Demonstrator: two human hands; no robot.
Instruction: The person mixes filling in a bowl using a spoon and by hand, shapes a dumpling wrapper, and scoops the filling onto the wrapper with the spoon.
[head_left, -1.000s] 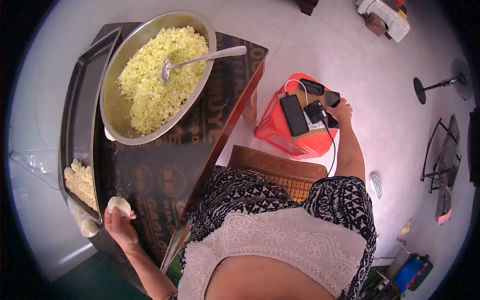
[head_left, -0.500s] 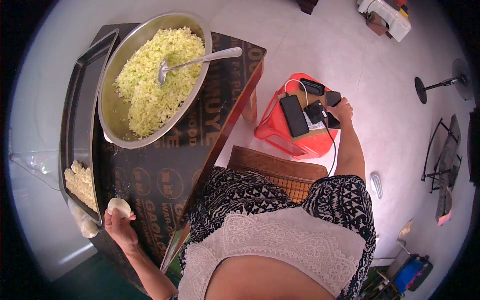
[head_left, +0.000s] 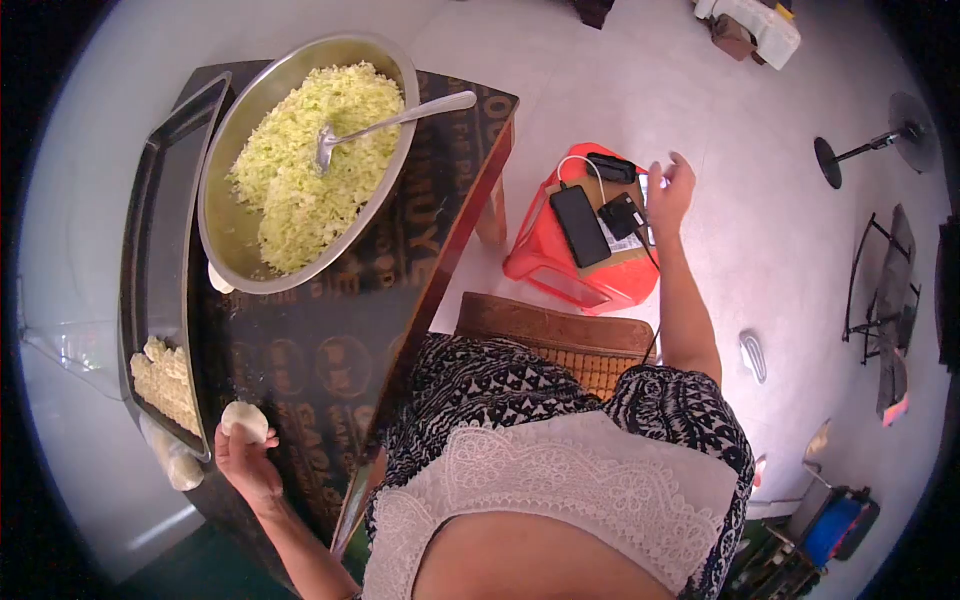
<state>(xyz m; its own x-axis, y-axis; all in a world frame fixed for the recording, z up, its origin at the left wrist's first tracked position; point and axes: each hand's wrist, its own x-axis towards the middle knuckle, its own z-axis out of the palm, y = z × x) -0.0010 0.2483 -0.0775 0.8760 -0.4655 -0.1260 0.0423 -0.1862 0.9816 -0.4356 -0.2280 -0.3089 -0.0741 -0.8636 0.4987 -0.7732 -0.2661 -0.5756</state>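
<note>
My left hand (head_left: 246,466) pinches a round white dough wrapper (head_left: 245,422) over the near end of the dark table. Just left of it, a pile of pale dough pieces (head_left: 165,385) lies in the black tray (head_left: 165,230). My right hand (head_left: 671,195) is at the right side of the red stool (head_left: 625,280), fingers curled around a flat, phone-like device (head_left: 649,185); only a bright strip of it shows beside the hand. On the stool are a black phone (head_left: 580,226), a black adapter (head_left: 621,213) with cables, and a small black case (head_left: 611,168).
A large steel bowl (head_left: 213,235) of chopped pale-green vegetable stands on the table (head_left: 440,190), with a metal spoon (head_left: 400,117) in it. A wooden chair (head_left: 560,325) is by my lap. A black stand (head_left: 855,155) and a folding rack (head_left: 885,290) are at the right.
My right hand has lifted from the dark device's place on the stool and turned, and that device no longer lies there. The left hand keeps the wrapper almost in place.
</note>
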